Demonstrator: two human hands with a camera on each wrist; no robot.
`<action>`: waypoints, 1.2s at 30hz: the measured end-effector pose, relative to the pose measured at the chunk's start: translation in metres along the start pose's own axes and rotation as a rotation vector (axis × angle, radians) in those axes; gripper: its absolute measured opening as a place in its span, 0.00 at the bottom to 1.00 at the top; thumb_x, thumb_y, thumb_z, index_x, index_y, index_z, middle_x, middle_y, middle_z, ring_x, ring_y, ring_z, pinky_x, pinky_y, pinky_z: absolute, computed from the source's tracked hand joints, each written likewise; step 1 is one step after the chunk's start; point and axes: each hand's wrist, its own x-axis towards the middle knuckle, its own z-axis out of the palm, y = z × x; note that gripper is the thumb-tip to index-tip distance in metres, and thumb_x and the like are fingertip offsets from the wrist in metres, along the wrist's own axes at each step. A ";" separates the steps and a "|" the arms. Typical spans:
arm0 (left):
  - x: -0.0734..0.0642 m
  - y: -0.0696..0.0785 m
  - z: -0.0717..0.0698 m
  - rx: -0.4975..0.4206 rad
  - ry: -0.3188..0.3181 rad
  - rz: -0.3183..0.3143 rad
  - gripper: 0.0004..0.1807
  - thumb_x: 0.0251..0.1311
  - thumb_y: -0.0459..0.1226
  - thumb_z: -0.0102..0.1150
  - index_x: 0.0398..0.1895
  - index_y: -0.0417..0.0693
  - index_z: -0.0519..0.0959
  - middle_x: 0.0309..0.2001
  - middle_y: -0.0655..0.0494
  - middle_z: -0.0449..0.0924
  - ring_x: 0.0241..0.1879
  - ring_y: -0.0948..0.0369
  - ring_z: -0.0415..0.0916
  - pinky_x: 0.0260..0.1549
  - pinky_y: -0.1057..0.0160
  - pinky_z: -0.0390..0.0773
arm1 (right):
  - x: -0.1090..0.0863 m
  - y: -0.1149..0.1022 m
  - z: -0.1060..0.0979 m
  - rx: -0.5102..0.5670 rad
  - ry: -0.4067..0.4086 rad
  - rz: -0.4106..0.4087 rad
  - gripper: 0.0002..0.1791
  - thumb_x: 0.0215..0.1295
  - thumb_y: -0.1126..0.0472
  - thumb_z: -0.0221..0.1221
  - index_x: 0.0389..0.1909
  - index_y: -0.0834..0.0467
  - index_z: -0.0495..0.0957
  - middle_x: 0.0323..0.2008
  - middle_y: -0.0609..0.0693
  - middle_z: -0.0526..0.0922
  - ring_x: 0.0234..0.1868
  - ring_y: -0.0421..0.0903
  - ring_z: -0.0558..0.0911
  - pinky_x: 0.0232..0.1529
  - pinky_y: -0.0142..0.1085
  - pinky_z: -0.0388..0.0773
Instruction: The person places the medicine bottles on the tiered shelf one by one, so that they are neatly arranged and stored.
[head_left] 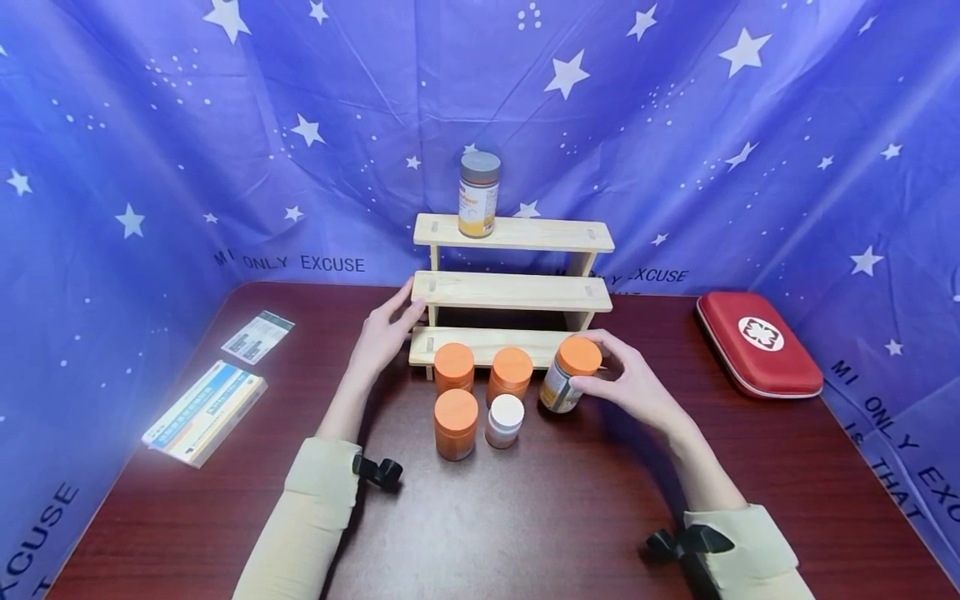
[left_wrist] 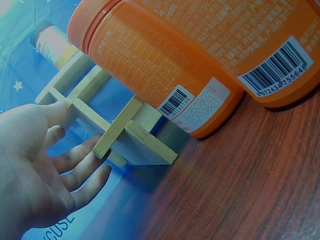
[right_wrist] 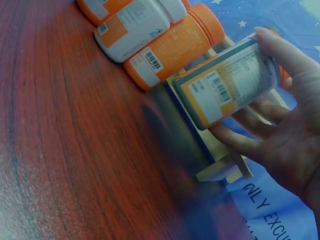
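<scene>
My right hand (head_left: pixel 633 387) grips a grey bottle with an orange lid (head_left: pixel 561 385), thumb on one side and fingers on the other. That bottle (right_wrist: pixel 227 82) tilts in front of the right end of the lowest shelf. My left hand (head_left: pixel 382 335) touches the left end of the middle shelf of a wooden three-step rack (head_left: pixel 517 292), its fingers loosely bent and spread in the left wrist view. Orange bottles (head_left: pixel 456 425) and a small white bottle (head_left: pixel 505 421) stand before the rack. On the top shelf is a grey-lidded bottle (head_left: pixel 478 196).
A red zip case (head_left: pixel 761 346) lies at the right of the dark wood table (head_left: pixel 480 533). At the left are a blue-and-white box (head_left: pixel 206 412) and a printed card (head_left: pixel 258 337). A blue star-patterned cloth (head_left: pixel 360 108) hangs behind.
</scene>
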 end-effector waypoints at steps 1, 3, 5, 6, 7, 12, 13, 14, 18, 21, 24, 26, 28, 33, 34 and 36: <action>0.000 0.000 0.000 -0.001 -0.001 0.001 0.36 0.72 0.62 0.51 0.80 0.71 0.58 0.80 0.50 0.59 0.59 0.45 0.83 0.59 0.47 0.84 | 0.000 0.000 0.000 0.006 0.011 -0.006 0.28 0.62 0.67 0.70 0.63 0.56 0.75 0.51 0.40 0.83 0.49 0.37 0.83 0.53 0.26 0.80; 0.000 0.001 0.000 -0.005 -0.003 0.002 0.36 0.72 0.62 0.52 0.80 0.71 0.58 0.80 0.50 0.59 0.59 0.45 0.83 0.59 0.47 0.85 | -0.001 -0.001 0.000 0.029 0.023 -0.015 0.28 0.64 0.69 0.68 0.64 0.57 0.73 0.51 0.40 0.82 0.50 0.37 0.83 0.53 0.26 0.80; -0.001 0.001 0.000 -0.001 -0.002 0.000 0.36 0.73 0.62 0.51 0.81 0.70 0.58 0.80 0.49 0.59 0.58 0.44 0.83 0.59 0.47 0.84 | -0.001 -0.002 0.000 0.049 0.030 -0.023 0.28 0.65 0.70 0.66 0.65 0.58 0.72 0.52 0.40 0.81 0.51 0.36 0.82 0.54 0.25 0.80; -0.001 0.001 0.000 0.001 -0.001 0.000 0.36 0.73 0.62 0.51 0.81 0.69 0.58 0.80 0.49 0.59 0.58 0.44 0.84 0.59 0.46 0.84 | -0.001 -0.002 -0.001 0.052 0.034 -0.028 0.28 0.66 0.70 0.65 0.66 0.59 0.71 0.53 0.40 0.81 0.52 0.36 0.82 0.54 0.25 0.79; -0.001 0.001 0.000 0.003 0.002 -0.001 0.36 0.73 0.61 0.51 0.81 0.69 0.58 0.80 0.49 0.59 0.57 0.44 0.84 0.59 0.46 0.84 | 0.000 -0.002 0.000 0.055 0.036 -0.033 0.27 0.67 0.70 0.64 0.66 0.59 0.70 0.53 0.40 0.80 0.52 0.36 0.81 0.54 0.25 0.79; -0.001 -0.001 0.000 0.006 0.005 0.004 0.36 0.73 0.61 0.51 0.81 0.69 0.58 0.80 0.49 0.60 0.58 0.44 0.83 0.59 0.47 0.84 | 0.000 -0.004 -0.001 0.038 0.054 -0.047 0.28 0.68 0.70 0.63 0.67 0.60 0.69 0.54 0.40 0.78 0.53 0.35 0.79 0.52 0.23 0.76; 0.000 -0.001 0.000 0.004 0.002 0.007 0.36 0.73 0.61 0.51 0.81 0.70 0.58 0.80 0.49 0.60 0.59 0.45 0.83 0.59 0.47 0.85 | 0.000 -0.005 -0.002 0.036 0.058 -0.045 0.28 0.68 0.70 0.63 0.67 0.59 0.69 0.54 0.40 0.78 0.53 0.35 0.78 0.53 0.23 0.76; 0.001 -0.001 0.001 0.003 -0.002 0.010 0.36 0.73 0.61 0.51 0.81 0.70 0.58 0.79 0.50 0.61 0.59 0.45 0.83 0.59 0.48 0.85 | 0.000 -0.005 -0.003 0.028 0.065 -0.045 0.28 0.68 0.70 0.63 0.67 0.59 0.69 0.54 0.40 0.78 0.53 0.35 0.78 0.52 0.23 0.75; 0.003 -0.001 0.004 -0.003 -0.014 0.015 0.36 0.72 0.62 0.51 0.80 0.73 0.58 0.78 0.50 0.64 0.58 0.47 0.84 0.58 0.49 0.85 | 0.002 -0.009 -0.009 -0.006 0.078 -0.047 0.27 0.68 0.69 0.63 0.67 0.59 0.69 0.55 0.40 0.77 0.54 0.36 0.77 0.54 0.21 0.76; 0.001 -0.002 0.001 -0.003 0.000 0.010 0.36 0.72 0.62 0.51 0.80 0.72 0.58 0.79 0.50 0.63 0.58 0.46 0.84 0.58 0.48 0.85 | 0.009 -0.015 -0.013 -0.028 0.064 -0.055 0.27 0.68 0.68 0.63 0.67 0.58 0.69 0.55 0.39 0.77 0.55 0.36 0.77 0.55 0.21 0.76; 0.000 -0.002 0.000 -0.005 0.000 0.009 0.36 0.72 0.62 0.52 0.80 0.71 0.58 0.80 0.51 0.60 0.58 0.45 0.83 0.58 0.47 0.85 | 0.017 -0.026 -0.022 -0.053 0.058 -0.060 0.27 0.69 0.68 0.63 0.67 0.58 0.69 0.54 0.39 0.78 0.54 0.35 0.78 0.55 0.21 0.75; 0.000 -0.002 0.000 -0.011 -0.004 0.009 0.37 0.72 0.62 0.52 0.81 0.70 0.58 0.80 0.51 0.59 0.59 0.44 0.83 0.59 0.47 0.85 | 0.024 -0.036 -0.029 -0.045 0.053 -0.065 0.27 0.69 0.68 0.63 0.68 0.58 0.69 0.53 0.41 0.78 0.54 0.35 0.79 0.55 0.22 0.77; 0.000 -0.003 -0.001 -0.013 -0.007 0.004 0.37 0.72 0.63 0.52 0.81 0.70 0.57 0.80 0.51 0.59 0.59 0.45 0.83 0.59 0.47 0.85 | 0.034 -0.047 -0.037 -0.037 0.049 -0.061 0.27 0.70 0.67 0.62 0.68 0.58 0.69 0.53 0.42 0.79 0.53 0.37 0.80 0.53 0.24 0.80; 0.000 -0.003 0.001 -0.016 -0.012 -0.010 0.37 0.71 0.64 0.52 0.80 0.75 0.57 0.80 0.51 0.60 0.60 0.46 0.82 0.60 0.47 0.84 | 0.064 -0.074 -0.054 0.011 0.036 -0.049 0.24 0.72 0.64 0.60 0.67 0.52 0.70 0.52 0.44 0.81 0.53 0.39 0.82 0.47 0.31 0.87; 0.000 -0.002 0.000 -0.014 -0.014 -0.012 0.37 0.71 0.64 0.52 0.80 0.75 0.57 0.80 0.51 0.60 0.60 0.46 0.82 0.60 0.47 0.84 | 0.070 -0.080 -0.055 0.035 0.034 -0.051 0.24 0.73 0.64 0.59 0.67 0.51 0.70 0.52 0.44 0.81 0.53 0.39 0.83 0.46 0.32 0.88; 0.001 -0.002 0.000 -0.011 -0.016 -0.012 0.37 0.71 0.64 0.52 0.80 0.75 0.57 0.80 0.50 0.60 0.60 0.46 0.82 0.61 0.47 0.83 | 0.081 -0.090 -0.058 0.085 0.035 -0.065 0.23 0.73 0.64 0.59 0.66 0.51 0.70 0.53 0.45 0.81 0.52 0.41 0.83 0.45 0.33 0.89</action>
